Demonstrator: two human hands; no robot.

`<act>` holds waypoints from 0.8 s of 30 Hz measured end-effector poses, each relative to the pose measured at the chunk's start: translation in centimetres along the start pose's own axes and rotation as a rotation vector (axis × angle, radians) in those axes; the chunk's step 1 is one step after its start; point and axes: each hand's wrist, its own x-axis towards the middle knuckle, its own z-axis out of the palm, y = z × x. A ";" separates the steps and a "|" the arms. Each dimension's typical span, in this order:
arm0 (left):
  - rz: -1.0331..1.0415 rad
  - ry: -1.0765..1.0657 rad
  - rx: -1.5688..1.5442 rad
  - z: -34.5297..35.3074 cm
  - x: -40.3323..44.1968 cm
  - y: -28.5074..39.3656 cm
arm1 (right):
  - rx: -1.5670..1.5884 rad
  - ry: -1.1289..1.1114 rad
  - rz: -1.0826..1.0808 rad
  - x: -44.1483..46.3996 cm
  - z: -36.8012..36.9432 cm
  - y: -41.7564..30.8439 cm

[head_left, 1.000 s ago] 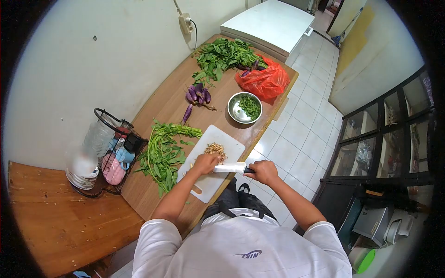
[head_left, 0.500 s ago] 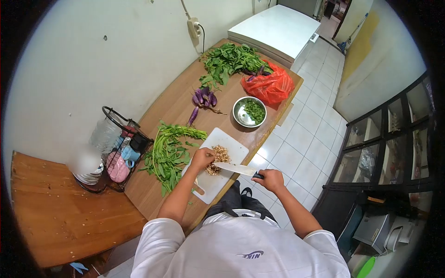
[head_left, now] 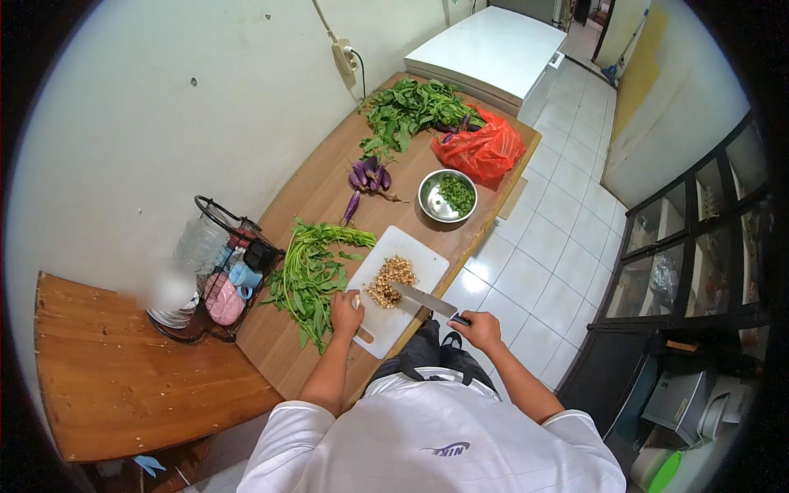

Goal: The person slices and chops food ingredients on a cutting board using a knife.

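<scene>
My right hand (head_left: 480, 329) grips the black handle of a knife (head_left: 427, 301), whose blade tip rests by a heap of chopped light-brown pieces (head_left: 389, 283). The heap lies on a white cutting board (head_left: 415, 246). At the board's left edge, my left hand (head_left: 346, 311) is closed on a small pale piece (head_left: 356, 302); its kind is unclear. Leafy green stems (head_left: 308, 275) lie left of the board. Beyond it stands a metal bowl (head_left: 429, 197) holding chopped greens (head_left: 457, 194). Purple eggplants (head_left: 370, 174) lie farther back.
At the table's (head_left: 316, 181) far end are more leafy greens (head_left: 411, 111) and a red plastic bag (head_left: 485, 152). A black dish rack (head_left: 271, 251) with cups stands at the left. Behind the table is a white-topped chest (head_left: 489, 49); a dark cabinet (head_left: 699, 246) lines the right.
My left hand has moved from the heap to the board's left edge, with a pale piece now showing in it. The knife has swung from flat across the board to point at the uncovered heap.
</scene>
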 end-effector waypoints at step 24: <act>-0.383 0.051 -0.172 -0.8 -8.1 -1.4 | 0.426 -0.010 0.295 2.6 8.1 -5.3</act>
